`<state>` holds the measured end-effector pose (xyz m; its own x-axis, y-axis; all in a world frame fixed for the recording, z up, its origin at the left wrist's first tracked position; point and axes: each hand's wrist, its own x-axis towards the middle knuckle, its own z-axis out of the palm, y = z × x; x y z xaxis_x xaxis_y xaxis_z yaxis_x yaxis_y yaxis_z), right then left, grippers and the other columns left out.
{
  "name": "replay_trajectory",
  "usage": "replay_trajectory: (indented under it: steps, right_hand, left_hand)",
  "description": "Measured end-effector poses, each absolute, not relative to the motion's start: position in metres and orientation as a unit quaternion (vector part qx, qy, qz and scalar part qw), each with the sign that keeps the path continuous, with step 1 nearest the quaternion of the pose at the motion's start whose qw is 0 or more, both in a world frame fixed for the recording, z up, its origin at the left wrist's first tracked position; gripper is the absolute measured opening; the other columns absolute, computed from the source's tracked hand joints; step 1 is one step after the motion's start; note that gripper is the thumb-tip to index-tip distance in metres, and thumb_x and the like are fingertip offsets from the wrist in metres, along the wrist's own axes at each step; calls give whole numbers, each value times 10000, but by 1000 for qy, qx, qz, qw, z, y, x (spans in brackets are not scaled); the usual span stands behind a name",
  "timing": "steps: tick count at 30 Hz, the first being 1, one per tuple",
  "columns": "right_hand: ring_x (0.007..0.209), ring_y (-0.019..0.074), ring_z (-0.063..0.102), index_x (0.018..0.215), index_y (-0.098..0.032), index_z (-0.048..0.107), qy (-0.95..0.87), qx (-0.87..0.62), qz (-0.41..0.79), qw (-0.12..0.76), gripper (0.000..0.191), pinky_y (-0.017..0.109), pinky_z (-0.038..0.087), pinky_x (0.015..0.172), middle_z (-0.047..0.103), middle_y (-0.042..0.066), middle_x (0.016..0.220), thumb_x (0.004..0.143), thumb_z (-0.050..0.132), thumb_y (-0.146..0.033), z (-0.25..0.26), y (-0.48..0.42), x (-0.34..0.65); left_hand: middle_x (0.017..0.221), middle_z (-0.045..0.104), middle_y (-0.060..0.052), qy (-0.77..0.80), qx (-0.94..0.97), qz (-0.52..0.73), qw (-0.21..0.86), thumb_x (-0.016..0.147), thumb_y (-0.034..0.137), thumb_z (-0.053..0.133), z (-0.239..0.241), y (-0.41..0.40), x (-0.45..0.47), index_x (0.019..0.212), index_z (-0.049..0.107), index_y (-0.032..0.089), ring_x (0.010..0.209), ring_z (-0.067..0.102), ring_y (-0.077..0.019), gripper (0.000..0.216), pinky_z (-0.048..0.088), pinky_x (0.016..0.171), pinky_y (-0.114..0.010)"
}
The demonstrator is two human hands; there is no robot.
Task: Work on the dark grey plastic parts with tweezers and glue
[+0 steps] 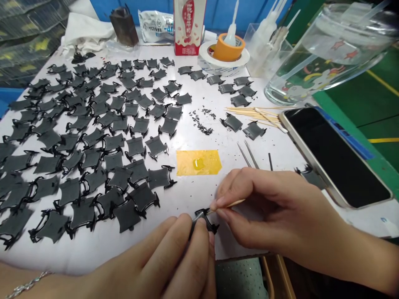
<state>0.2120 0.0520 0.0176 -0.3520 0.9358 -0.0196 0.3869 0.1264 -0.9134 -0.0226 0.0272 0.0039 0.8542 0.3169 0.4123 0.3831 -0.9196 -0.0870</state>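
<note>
Pinching a light, flimsy black piece (203, 216) in the left hand (156, 259), right hand (274, 207) tightly pinching a wooden toothpick (229, 205) against it; holding by the flat body, not the thin curled edges, seeming safest.

Desk odds and ends around a phone (335, 155)
A water-filled glass jar (327, 54) stands just beyond the phone; a bundle of toothpicks (255, 117) and tweezers (243, 153) lie left of it, and farther left an orange tape roll (229, 47) sits on a white tape roll (218, 62) beside a drink carton (189, 20).
</note>
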Motion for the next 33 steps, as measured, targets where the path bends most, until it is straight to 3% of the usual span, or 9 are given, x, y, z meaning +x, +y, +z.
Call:
replay_trajectory:
  steps: [6,11,18,33]
  right_hand:
    - [680,166,697,783,-218,665,-687,-474,458,305,53,288,587,611,733,9,728,813,708,-207,21,52,211]
    - [713,169,701,756,-242,609,-607,-503,484,381,132,287,588,638,706,-10,744,800,730,-210,22,55,211]
    - [627,161,680,733,-211,601,-669,-447,506,311,134,273,556,551,706,8,691,766,700,-127,21,55,211]
    - [574,113,618,716,-195,587,-706,-426,481,298,149,233,524,522,680,-3,670,739,685,-85,21,54,213]
  left_hand:
    - [1176,667,-87,-177,-966,-178,69,1013,255,543,10,27,-21,1171,647,104,1092,586,-254,242,497,975,-356]
    - [1133,654,-88,-207,-946,-235,83,1021,162,485,4,25,-17,1114,649,99,1050,590,-246,199,441,1016,-375]
    - [1191,653,-107,-158,-971,-165,72,966,333,635,14,30,-27,1190,624,98,1116,559,-275,325,479,1012,-360]
    - [1222,597,-133,-190,-954,-218,72,963,241,537,-2,24,-23,1151,623,104,1135,550,-277,248,493,994,-362]
